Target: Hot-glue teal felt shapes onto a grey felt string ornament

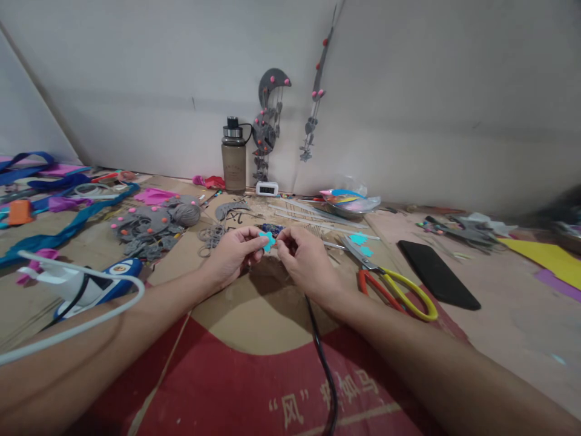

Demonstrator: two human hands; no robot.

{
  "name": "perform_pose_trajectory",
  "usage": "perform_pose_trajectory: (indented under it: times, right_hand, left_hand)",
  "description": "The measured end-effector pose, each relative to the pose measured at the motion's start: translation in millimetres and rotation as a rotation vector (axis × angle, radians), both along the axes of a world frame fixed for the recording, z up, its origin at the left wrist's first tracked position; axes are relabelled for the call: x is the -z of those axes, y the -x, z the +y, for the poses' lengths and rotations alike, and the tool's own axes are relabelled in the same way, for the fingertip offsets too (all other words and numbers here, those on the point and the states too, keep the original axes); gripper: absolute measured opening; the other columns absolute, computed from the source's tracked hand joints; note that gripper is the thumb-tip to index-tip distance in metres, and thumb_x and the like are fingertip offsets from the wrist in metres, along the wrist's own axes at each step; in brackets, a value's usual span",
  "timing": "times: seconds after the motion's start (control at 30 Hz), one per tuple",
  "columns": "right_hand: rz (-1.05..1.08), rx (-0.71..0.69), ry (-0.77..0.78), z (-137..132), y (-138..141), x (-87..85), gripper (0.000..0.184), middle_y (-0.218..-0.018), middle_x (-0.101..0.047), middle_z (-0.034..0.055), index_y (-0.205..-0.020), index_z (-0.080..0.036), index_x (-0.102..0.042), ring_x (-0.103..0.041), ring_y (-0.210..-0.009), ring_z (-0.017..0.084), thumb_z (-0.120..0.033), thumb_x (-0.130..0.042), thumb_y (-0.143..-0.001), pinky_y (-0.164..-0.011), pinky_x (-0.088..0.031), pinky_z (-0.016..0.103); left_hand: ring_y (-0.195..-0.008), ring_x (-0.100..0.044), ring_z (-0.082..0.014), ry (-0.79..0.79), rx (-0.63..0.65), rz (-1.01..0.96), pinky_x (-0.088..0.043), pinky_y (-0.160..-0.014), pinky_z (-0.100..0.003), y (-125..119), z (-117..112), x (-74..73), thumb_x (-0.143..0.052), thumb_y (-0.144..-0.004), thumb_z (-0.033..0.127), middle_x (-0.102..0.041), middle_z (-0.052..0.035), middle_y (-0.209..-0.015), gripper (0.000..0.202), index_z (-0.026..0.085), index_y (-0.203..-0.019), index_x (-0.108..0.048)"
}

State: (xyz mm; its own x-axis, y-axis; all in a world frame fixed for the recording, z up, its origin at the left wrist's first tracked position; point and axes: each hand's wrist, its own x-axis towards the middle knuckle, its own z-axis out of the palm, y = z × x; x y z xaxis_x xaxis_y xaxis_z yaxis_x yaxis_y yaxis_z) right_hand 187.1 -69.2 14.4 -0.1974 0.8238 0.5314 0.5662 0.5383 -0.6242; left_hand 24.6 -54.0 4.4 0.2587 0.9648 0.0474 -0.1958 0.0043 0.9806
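Between the thumb and fingers of my left hand [233, 253] is a small turquoise flower-shaped cutout [267, 241], held up over the cardboard. My right hand [308, 260] is pinched closed just right of its edge; whatever its fingertips hold, if anything, is too small to make out. Beyond that hand lie more turquoise cutouts [359, 238], close to the blades of scissors [385, 280] with one red and one yellow handle loop. A dark cable [320, 351] runs from below my right hand toward me.
A black phone [438, 274] lies right of the scissors. At left are a blue-and-white device [106, 284], grey felt pieces with pompoms [147, 224] and blue fabric strips [77, 221]. A bottle [234, 160] and a small digital clock [267, 189] stand by the wall, where grey moon-shaped hangings [267, 88] hang.
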Motion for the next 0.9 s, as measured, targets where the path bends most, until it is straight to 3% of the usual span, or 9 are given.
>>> perform_pose_trajectory:
  times: [0.23, 0.33, 0.5, 0.7, 0.9]
  right_hand:
    - [0.165, 0.034, 0.096, 8, -4, -2.0, 0.012, -0.071, -0.055, 0.0004, -0.075, -0.018, -0.053, -0.048, -0.064, 0.013, -0.026, -0.046, -0.082, -0.062, -0.037, 0.027]
    - [0.253, -0.073, 0.161, 2, 0, -4.6, 0.015, -0.070, -0.054, -0.0006, -0.077, -0.019, -0.054, -0.048, -0.063, 0.012, -0.030, -0.045, -0.084, -0.061, -0.038, 0.026]
    - [0.205, -0.282, 0.222, -11, 8, -4.1, 0.023, -0.067, -0.053, -0.0015, -0.076, -0.020, -0.056, -0.049, -0.064, 0.012, -0.030, -0.040, -0.088, -0.062, -0.039, 0.024]
    - [0.308, -0.100, 0.280, -2, 7, 4.4, 0.018, -0.078, -0.060, 0.0009, -0.091, -0.019, -0.058, -0.053, -0.067, 0.013, -0.032, -0.049, -0.084, -0.062, -0.041, 0.025]
    - [0.346, -0.108, 0.303, -2, 6, 4.9, 0.016, -0.080, -0.063, 0.0012, -0.087, -0.019, -0.058, -0.056, -0.071, 0.013, -0.033, -0.051, -0.083, -0.067, -0.043, 0.027]
  left_hand:
    - [-0.041, -0.039, -0.0030, 0.075, 0.000, -0.104, -0.027, -0.040, -0.013, 2, 0, -5.4, -0.072, -0.070, 0.027, -0.050, 0.0044, -0.048, 0.022, 0.014, -0.072, -0.054]
    - [-0.043, -0.042, -0.0032, 0.096, 0.021, -0.159, -0.029, -0.040, -0.012, 5, 3, -4.4, -0.072, -0.071, 0.028, -0.051, 0.0038, -0.050, 0.022, 0.014, -0.073, -0.055]
    - [-0.045, -0.048, -0.0036, 0.123, 0.018, -0.204, -0.035, -0.041, -0.012, 10, 8, -1.6, -0.072, -0.072, 0.028, -0.054, 0.0032, -0.055, 0.022, 0.014, -0.072, -0.054]
    - [-0.055, -0.058, -0.0074, 0.108, 0.015, -0.209, -0.041, -0.044, -0.013, 6, 6, -2.0, -0.075, -0.068, 0.022, -0.061, 0.0004, -0.063, 0.024, 0.014, -0.082, -0.057]
    - [-0.056, -0.060, -0.0092, 0.037, 0.095, -0.136, -0.042, -0.045, -0.015, 5, 4, 1.5, -0.076, -0.068, 0.025, -0.065, -0.0019, -0.066, 0.027, 0.014, -0.082, -0.057]
